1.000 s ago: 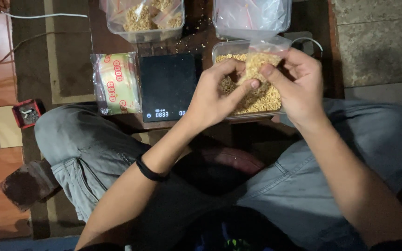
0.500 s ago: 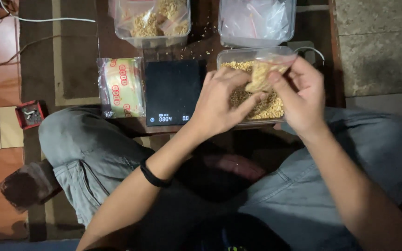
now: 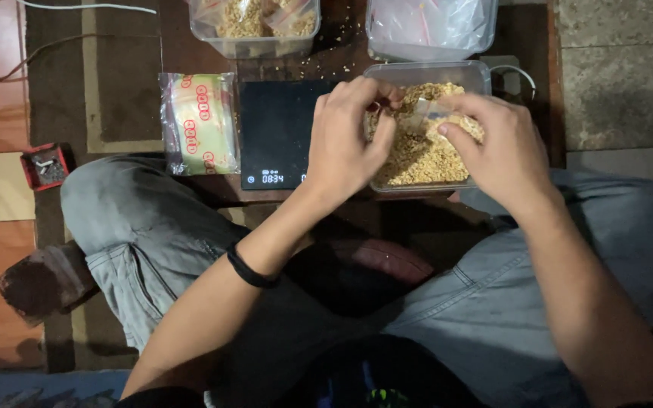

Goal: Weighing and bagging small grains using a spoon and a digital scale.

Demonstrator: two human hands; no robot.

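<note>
Filling step under way: left hand (image 3: 345, 140) and right hand (image 3: 496, 151) both pinch a small clear bag (image 3: 426, 115) over the crumb-filled tub (image 3: 425, 147) at the tabletop's right edge; next, likely weighing on the black scale (image 3: 277, 132)

Small clear plastic bag (image 3: 426, 115), partly filled with tan granules, held over granule-filled clear tub (image 3: 425, 155)

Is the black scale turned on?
Yes, on: the black scale shows lit white digits along its near edge.
</note>
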